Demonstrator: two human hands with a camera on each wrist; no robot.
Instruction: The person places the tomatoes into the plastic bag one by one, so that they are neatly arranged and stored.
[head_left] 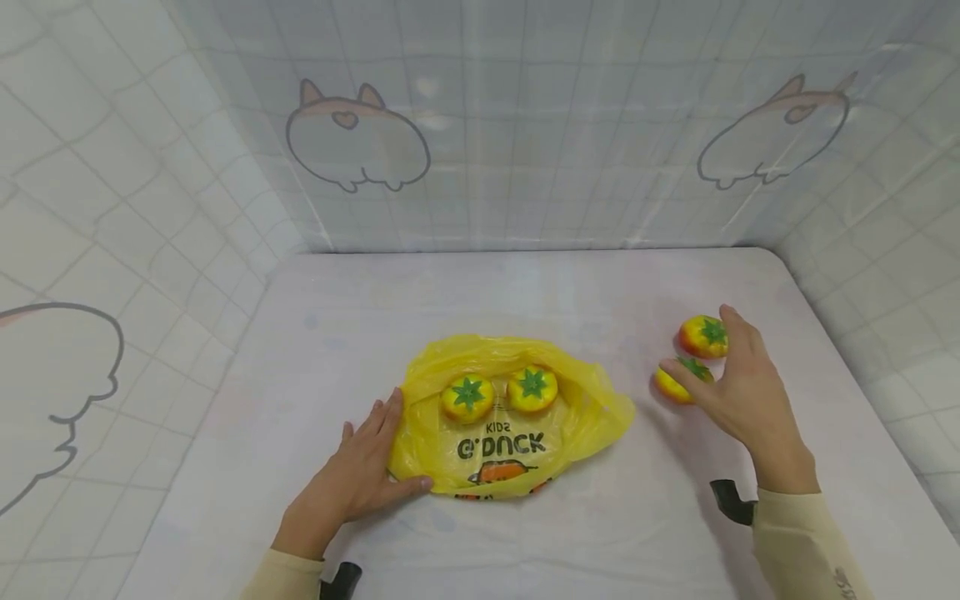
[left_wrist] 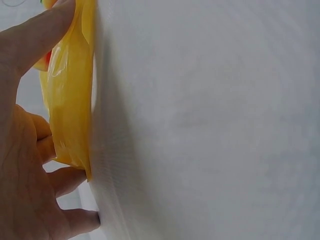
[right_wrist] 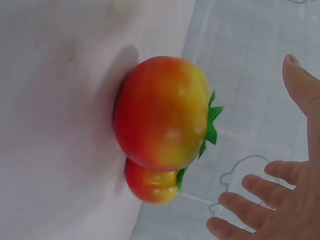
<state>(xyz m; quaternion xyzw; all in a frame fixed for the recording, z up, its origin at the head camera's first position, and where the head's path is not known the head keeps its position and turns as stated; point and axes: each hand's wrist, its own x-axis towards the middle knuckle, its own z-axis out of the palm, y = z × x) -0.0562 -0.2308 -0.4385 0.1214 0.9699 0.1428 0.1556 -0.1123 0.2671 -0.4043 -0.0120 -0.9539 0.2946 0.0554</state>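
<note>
On the table lies a yellow plastic bag with printed lettering and an orange picture. Two toy tomatoes, a left one and a right one, sit at its spread mouth, yellow on top with green leaves. My left hand rests at the bag's left edge, fingers and thumb spread; the left wrist view has the thumb over the yellow plastic. Above two more toy tomatoes, a nearer one and a farther one, hovers my right hand, fingers apart and holding nothing.
A white cloth covers the table. Tiled-pattern curtains with cartoon animals surround it at the back, left and right. Dark wrist-camera mounts show at both sleeves.
</note>
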